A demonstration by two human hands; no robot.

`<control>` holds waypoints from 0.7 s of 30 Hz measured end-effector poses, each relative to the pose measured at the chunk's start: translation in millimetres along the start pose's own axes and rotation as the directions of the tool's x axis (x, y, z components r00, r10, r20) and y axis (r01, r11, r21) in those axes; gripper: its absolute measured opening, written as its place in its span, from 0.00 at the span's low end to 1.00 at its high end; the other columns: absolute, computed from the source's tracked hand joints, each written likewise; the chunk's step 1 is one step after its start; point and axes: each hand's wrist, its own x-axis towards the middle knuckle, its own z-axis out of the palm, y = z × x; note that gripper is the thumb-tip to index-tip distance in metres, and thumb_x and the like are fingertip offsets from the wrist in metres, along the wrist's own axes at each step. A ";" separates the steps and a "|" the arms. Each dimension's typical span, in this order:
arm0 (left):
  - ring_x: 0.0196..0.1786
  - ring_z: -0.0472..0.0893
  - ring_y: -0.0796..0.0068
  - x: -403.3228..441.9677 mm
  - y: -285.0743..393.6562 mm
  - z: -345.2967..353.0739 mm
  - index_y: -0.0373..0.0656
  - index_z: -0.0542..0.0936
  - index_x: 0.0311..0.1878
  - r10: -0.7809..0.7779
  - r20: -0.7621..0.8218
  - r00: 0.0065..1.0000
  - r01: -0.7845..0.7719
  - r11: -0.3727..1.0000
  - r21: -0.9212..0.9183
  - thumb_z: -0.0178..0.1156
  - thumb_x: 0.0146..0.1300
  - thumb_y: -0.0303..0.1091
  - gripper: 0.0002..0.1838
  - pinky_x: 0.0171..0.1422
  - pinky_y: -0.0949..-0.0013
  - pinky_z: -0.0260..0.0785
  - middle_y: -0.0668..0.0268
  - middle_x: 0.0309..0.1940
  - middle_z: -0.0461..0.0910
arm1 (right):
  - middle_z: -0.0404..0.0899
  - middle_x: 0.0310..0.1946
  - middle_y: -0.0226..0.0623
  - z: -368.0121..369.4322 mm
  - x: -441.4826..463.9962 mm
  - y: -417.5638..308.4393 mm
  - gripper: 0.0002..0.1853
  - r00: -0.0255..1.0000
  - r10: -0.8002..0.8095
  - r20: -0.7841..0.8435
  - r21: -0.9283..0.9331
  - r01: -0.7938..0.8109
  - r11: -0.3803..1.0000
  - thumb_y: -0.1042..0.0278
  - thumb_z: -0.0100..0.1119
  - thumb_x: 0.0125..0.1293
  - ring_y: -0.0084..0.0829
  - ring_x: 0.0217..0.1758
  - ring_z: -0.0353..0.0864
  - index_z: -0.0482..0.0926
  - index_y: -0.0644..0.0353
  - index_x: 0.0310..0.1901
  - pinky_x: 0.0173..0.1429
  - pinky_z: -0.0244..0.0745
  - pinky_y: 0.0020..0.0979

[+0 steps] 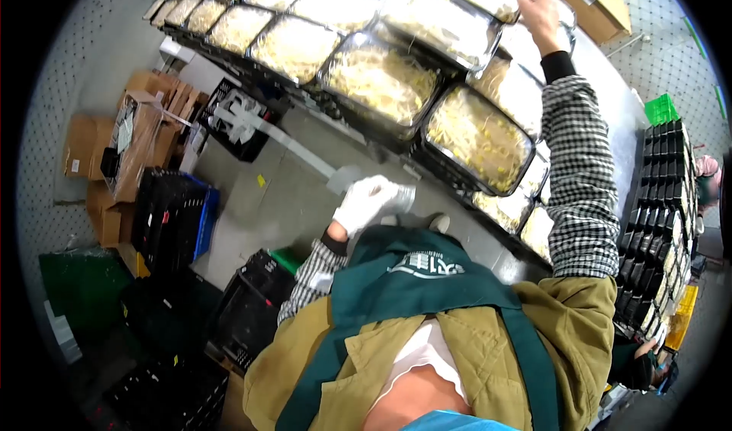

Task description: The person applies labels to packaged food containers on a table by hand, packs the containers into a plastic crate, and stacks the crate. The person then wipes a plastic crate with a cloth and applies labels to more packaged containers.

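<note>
My left hand (362, 205), in a white glove, is closed around a shiny strip of labels (402, 197) in front of my apron. A long pale strip (293, 150) runs from beside this hand toward a black crate on the floor. My bare right hand (540, 10) reaches to the far side of the packed trays, fingers bent together and pointing down; whatever lies between them is hidden. Close by is a film-covered tray (526, 44). Nearer to me, a black tray of bean sprouts (480, 137) sits tilted on others, beside another sprout tray (383, 78).
Rows of sprout trays (293, 48) fill the table. A black crate (242, 122) holds crumpled strips. Cardboard boxes (95, 145) and dark crates (171, 214) stand at left. Stacked black trays (657, 217) stand at right, with another person (646, 366) nearby.
</note>
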 end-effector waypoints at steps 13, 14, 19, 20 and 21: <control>0.40 0.79 0.72 115.7 -129.3 55.5 0.40 0.78 0.54 -0.557 0.097 0.825 0.404 0.461 -0.790 0.59 0.65 0.38 0.17 0.44 0.69 0.72 0.68 0.45 0.81 | 0.75 0.32 0.23 -177.9 -249.8 -10.5 0.09 0.942 0.336 0.004 0.260 -0.325 0.909 0.68 0.57 0.68 0.12 0.30 0.66 0.78 0.63 0.45 0.32 0.59 0.15; 0.41 0.79 0.72 120.2 -127.2 56.3 0.39 0.78 0.53 -0.586 0.042 0.809 0.431 0.543 -0.720 0.58 0.65 0.38 0.17 0.45 0.69 0.72 0.69 0.46 0.81 | 0.75 0.33 0.23 -186.5 -267.9 1.1 0.09 0.923 0.384 -0.011 0.255 -0.369 0.894 0.68 0.57 0.68 0.11 0.30 0.66 0.78 0.63 0.45 0.32 0.59 0.15; 0.49 0.77 0.73 147.7 -199.7 50.4 0.41 0.75 0.56 -0.019 0.029 0.999 -0.004 0.765 0.644 0.50 0.70 0.40 0.18 0.51 0.70 0.71 0.67 0.52 0.78 | 0.77 0.35 0.25 -229.7 -353.3 44.7 0.07 0.858 0.509 -0.061 0.245 -0.482 0.841 0.71 0.55 0.69 0.14 0.36 0.72 0.78 0.63 0.45 0.39 0.67 0.18; 0.51 0.77 0.73 153.0 -217.8 49.2 0.42 0.74 0.58 0.101 0.117 0.988 -0.153 0.533 0.832 0.48 0.71 0.41 0.18 0.52 0.70 0.71 0.66 0.54 0.77 | 0.78 0.36 0.26 -238.7 -369.5 49.6 0.07 0.849 0.518 -0.105 0.185 -0.495 0.849 0.72 0.55 0.69 0.15 0.37 0.73 0.78 0.64 0.45 0.41 0.68 0.18; 0.52 0.76 0.73 161.0 -232.2 47.8 0.42 0.73 0.59 0.146 0.181 0.972 -0.227 0.416 0.881 0.46 0.72 0.41 0.19 0.53 0.70 0.70 0.65 0.56 0.76 | 0.79 0.36 0.28 -244.2 -383.5 50.8 0.07 0.774 0.619 -0.136 0.174 -0.596 0.784 0.73 0.55 0.68 0.17 0.40 0.75 0.78 0.65 0.45 0.46 0.70 0.19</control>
